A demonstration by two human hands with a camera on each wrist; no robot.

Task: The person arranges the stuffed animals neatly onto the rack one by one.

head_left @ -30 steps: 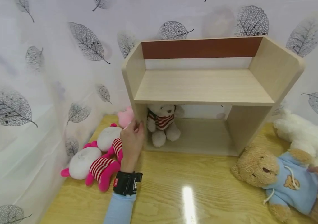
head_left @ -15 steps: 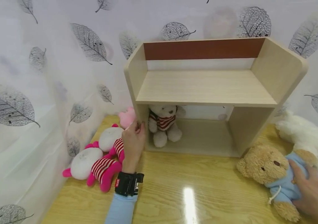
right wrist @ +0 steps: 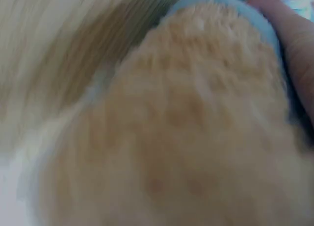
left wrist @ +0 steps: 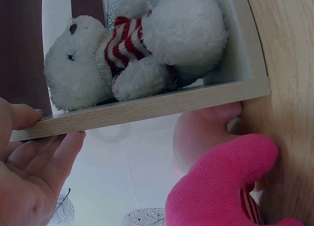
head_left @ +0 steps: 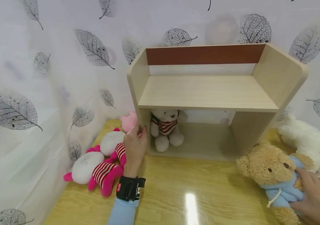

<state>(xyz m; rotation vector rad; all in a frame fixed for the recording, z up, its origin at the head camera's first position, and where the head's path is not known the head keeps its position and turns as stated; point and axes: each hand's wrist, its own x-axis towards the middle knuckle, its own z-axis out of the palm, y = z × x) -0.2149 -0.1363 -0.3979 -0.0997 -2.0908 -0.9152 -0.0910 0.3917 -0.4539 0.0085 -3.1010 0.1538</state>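
Observation:
In the head view my left hand [head_left: 134,150] grips the left side panel of a light wooden shelf [head_left: 207,90]; the left wrist view shows the thumb [left wrist: 24,115] on one side of its edge and the fingers on the other. Just inside that panel, a white plush bear [head_left: 167,127] in a red-striped sweater sits in the lower compartment. At right, my right hand [head_left: 317,193] holds a brown teddy bear [head_left: 269,165] by its blue-hoodie body, the head pointing left toward the shelf. Brown fur, blurred, fills most of the right wrist view.
Pink-and-white plush toys [head_left: 92,167] with striped bodies lie left of the shelf, with a light pink plush [head_left: 129,121] behind them. A fluffy white plush [head_left: 312,140] lies at the right. A leaf-patterned sheet hangs behind the wooden table [head_left: 162,193].
My right hand has come in from the right edge and taken hold of the teddy bear's body. The bear has turned and its head looks slightly raised. The left hand keeps its grip.

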